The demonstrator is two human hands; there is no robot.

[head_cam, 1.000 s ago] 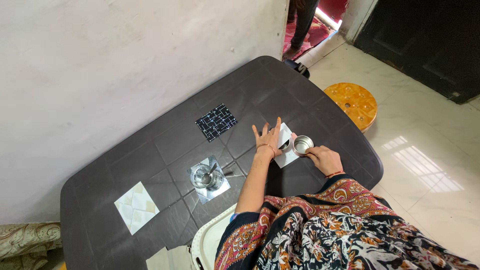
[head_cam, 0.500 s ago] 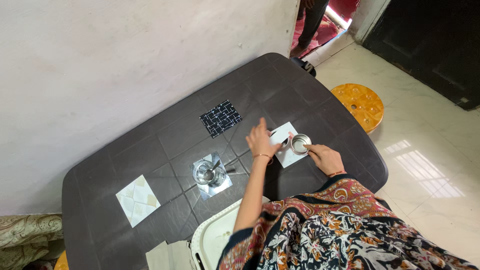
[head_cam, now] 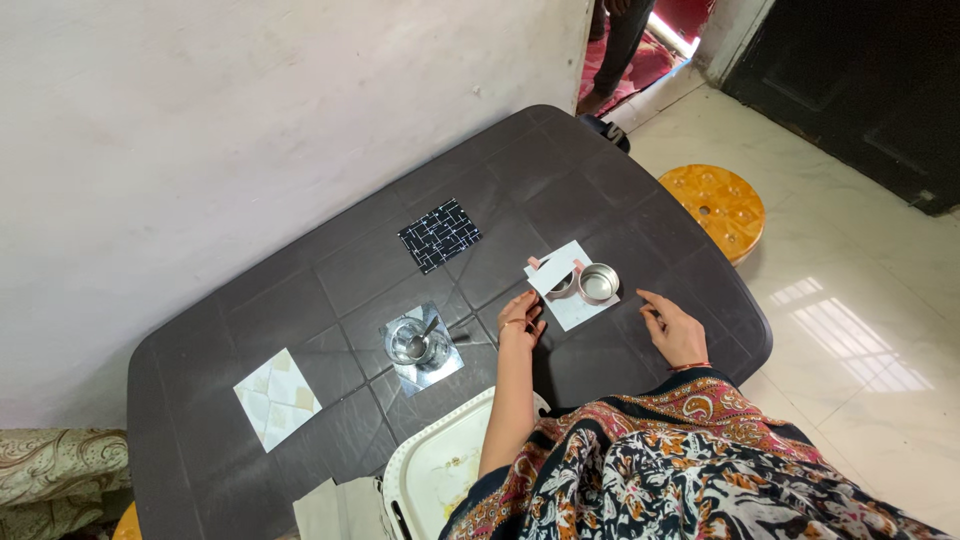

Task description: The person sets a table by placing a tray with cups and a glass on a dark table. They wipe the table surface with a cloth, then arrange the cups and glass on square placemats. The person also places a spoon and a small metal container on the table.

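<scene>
Steel cup [head_cam: 598, 283] stands on a white tile [head_cam: 570, 287] on the dark table [head_cam: 330, 270]. We judge it light, rigid, slippery; grip at the rim. Left hand [head_cam: 521, 318] loosely curled, empty; right hand [head_cam: 676, 328] open, empty, near the tile.

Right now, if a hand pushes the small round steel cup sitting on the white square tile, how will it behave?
The small round steel cup looks thin-walled and empty, so probably light. It stands upright on the smooth white square tile, so a low push would likely slide it rather than tip it. Being low and wide, it seems stable; on its side it could roll. Neither the left hand nor the right hand touches it.
</scene>
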